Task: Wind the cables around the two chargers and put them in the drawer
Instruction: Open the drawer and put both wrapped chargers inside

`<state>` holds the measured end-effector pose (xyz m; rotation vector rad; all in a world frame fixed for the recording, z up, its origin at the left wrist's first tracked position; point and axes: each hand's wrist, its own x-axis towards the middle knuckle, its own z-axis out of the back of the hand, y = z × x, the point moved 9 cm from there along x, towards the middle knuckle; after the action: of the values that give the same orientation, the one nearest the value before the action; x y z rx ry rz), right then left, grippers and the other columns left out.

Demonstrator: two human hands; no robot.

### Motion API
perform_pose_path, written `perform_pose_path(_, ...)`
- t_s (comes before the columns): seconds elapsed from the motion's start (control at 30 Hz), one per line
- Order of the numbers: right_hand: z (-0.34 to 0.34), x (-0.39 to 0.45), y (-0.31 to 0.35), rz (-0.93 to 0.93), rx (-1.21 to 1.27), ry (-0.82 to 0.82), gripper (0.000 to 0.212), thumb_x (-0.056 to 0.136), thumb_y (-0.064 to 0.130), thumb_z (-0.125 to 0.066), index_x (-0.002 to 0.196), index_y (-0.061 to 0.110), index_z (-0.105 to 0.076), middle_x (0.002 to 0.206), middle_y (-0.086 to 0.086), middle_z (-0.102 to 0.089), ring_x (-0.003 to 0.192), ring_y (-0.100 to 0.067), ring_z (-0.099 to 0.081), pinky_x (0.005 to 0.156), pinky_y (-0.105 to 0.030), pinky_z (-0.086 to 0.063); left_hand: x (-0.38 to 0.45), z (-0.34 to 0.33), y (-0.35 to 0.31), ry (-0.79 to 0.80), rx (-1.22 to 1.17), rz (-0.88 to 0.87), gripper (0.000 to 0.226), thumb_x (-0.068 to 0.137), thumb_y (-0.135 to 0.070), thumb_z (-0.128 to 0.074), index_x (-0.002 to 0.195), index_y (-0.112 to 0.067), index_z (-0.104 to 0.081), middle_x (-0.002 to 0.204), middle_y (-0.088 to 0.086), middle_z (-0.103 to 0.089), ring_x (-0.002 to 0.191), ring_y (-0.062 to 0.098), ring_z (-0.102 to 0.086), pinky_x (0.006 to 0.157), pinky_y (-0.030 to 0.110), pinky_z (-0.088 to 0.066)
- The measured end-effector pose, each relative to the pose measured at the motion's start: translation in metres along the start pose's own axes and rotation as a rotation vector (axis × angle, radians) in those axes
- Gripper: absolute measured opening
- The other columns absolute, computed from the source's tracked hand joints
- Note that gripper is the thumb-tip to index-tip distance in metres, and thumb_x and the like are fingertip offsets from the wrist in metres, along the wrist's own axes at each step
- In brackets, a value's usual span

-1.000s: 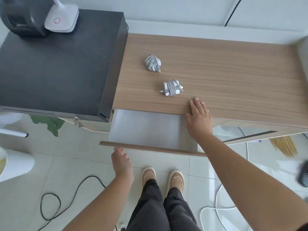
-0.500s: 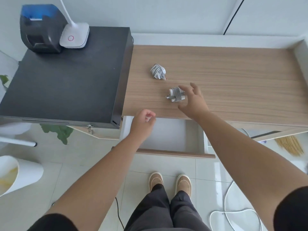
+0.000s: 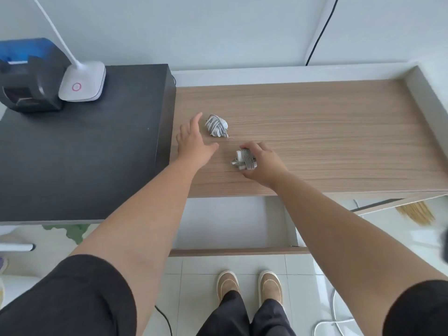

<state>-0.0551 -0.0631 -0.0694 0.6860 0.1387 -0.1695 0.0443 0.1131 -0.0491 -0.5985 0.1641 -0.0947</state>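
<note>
- The wooden worktop [image 3: 327, 132] stretches wide to the right of both hands, bare wood out to a raised lip at its right end; its front edge runs just behind the right wrist.
- A black cabinet top [image 3: 80, 161] butts against the worktop immediately left of the left hand [image 3: 191, 144], its raised side edge forming a wall there; a dark printer [image 3: 29, 78] and a white lamp base [image 3: 83, 83] stand at its far left corner, well away from the fingers.
- The drawer [image 3: 230, 226] stands pulled out below the worktop's front edge, between the two forearms, its pale inside showing.
- The left hand hovers spread and released, fingers straight and pointing away from the person, holding nothing.
- The right hand [image 3: 264, 163] has its fingers curled over the near charger [image 3: 244, 161], thumb at the near side, grasping it on the worktop.
- The near charger lies with its long axis roughly left to right, cable loops crossing it, plug end pointing left, away from the palm.
- The far charger [image 3: 216, 126] sits just right of the left fingertips, not touched, a rounded wound bundle whose heading I cannot tell.
</note>
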Motion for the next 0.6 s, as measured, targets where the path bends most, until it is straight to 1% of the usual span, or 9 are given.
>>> perform_pose_path(0.07, 0.001, -0.001, -0.001, 0.008, -0.002, -0.041, 0.06, 0.07, 0.027, -0.074, 0.123, 0.033, -0.047, 0.121, 0.003, -0.051, 0.113, -0.021, -0.05, 0.085, -0.03, -0.044, 0.004, -0.008, 0.002, 0.024, -0.086, 0.03, 0.097, 0.073, -0.034, -0.078, 0.147, -0.042, -0.015, 0.147, 0.005, -0.026, 0.136, 0.028, -0.028, 0.109, 0.04, -0.026)
perform_pose_path(0.17, 0.003, -0.004, -0.005, -0.023, -0.087, -0.086, 0.057, 0.071, 0.035, -0.073, 0.121, 0.034, -0.045, 0.119, 0.007, -0.054, 0.112, -0.019, -0.048, 0.079, -0.032, -0.046, 0.008, -0.02, -0.002, 0.066, -0.05, -0.004, 0.102, 0.071, -0.037, -0.081, 0.146, -0.048, -0.013, 0.154, 0.005, -0.014, 0.14, 0.031, -0.021, 0.112, 0.046, -0.026)
perform_pose_path(0.27, 0.007, -0.008, -0.009, -0.021, -0.113, -0.121, 0.057, 0.071, 0.042, -0.072, 0.12, 0.035, -0.045, 0.117, 0.009, -0.056, 0.109, -0.019, -0.051, 0.075, -0.035, -0.049, 0.009, -0.028, -0.011, 0.083, 0.06, -0.04, 0.101, 0.072, -0.041, -0.079, 0.143, -0.056, -0.009, 0.158, -0.003, 0.005, 0.137, 0.036, -0.02, 0.105, 0.048, -0.034)
perform_pose_path(0.33, 0.009, -0.011, -0.013, -0.027, -0.072, -0.134, 0.058, 0.071, 0.042, -0.073, 0.121, 0.033, -0.047, 0.117, 0.009, -0.057, 0.105, -0.02, -0.053, 0.074, -0.034, -0.048, 0.011, -0.031, -0.018, 0.077, 0.114, -0.065, 0.099, 0.073, -0.043, -0.077, 0.142, -0.058, -0.007, 0.158, -0.006, 0.009, 0.135, 0.037, -0.022, 0.1, 0.049, -0.038)
perform_pose_path(0.4, 0.01, -0.016, -0.017, -0.029, -0.021, -0.146, 0.058, 0.07, 0.039, -0.075, 0.12, 0.031, -0.048, 0.114, 0.008, -0.057, 0.101, -0.021, -0.055, 0.074, -0.033, -0.048, 0.017, -0.033, -0.019, 0.076, 0.134, -0.069, 0.096, 0.074, -0.045, -0.076, 0.141, -0.058, -0.008, 0.159, -0.006, 0.005, 0.136, 0.036, -0.022, 0.099, 0.051, -0.04)
perform_pose_path(0.47, 0.01, -0.022, -0.02, -0.016, 0.016, -0.149, 0.057, 0.069, 0.038, -0.076, 0.119, 0.03, -0.049, 0.111, 0.008, -0.058, 0.098, -0.021, -0.055, 0.072, -0.031, -0.046, 0.025, -0.038, -0.018, 0.109, 0.147, -0.064, 0.088, 0.076, -0.047, -0.072, 0.141, -0.056, -0.014, 0.157, 0.0, -0.009, 0.133, 0.036, -0.027, 0.101, 0.052, -0.038)
perform_pose_path(0.53, 0.01, -0.029, -0.023, -0.011, 0.061, -0.137, 0.057, 0.068, 0.036, -0.078, 0.118, 0.029, -0.051, 0.107, 0.009, -0.058, 0.093, -0.018, -0.055, 0.07, -0.028, -0.042, 0.033, -0.042, -0.016, 0.139, 0.132, -0.076, 0.07, 0.079, -0.046, -0.068, 0.137, -0.053, -0.028, 0.147, 0.004, -0.027, 0.127, 0.035, -0.036, 0.102, 0.049, -0.037)
perform_pose_path(0.6, 0.011, -0.034, -0.026, -0.035, 0.119, -0.12, 0.056, 0.067, 0.034, -0.08, 0.115, 0.029, -0.052, 0.099, 0.01, -0.057, 0.082, -0.013, -0.054, 0.065, -0.022, -0.039, 0.038, -0.041, -0.016, 0.133, 0.051, -0.109, 0.056, 0.08, -0.036, -0.07, 0.127, -0.045, -0.042, 0.136, 0.004, -0.036, 0.122, 0.033, -0.043, 0.101, 0.042, -0.038)
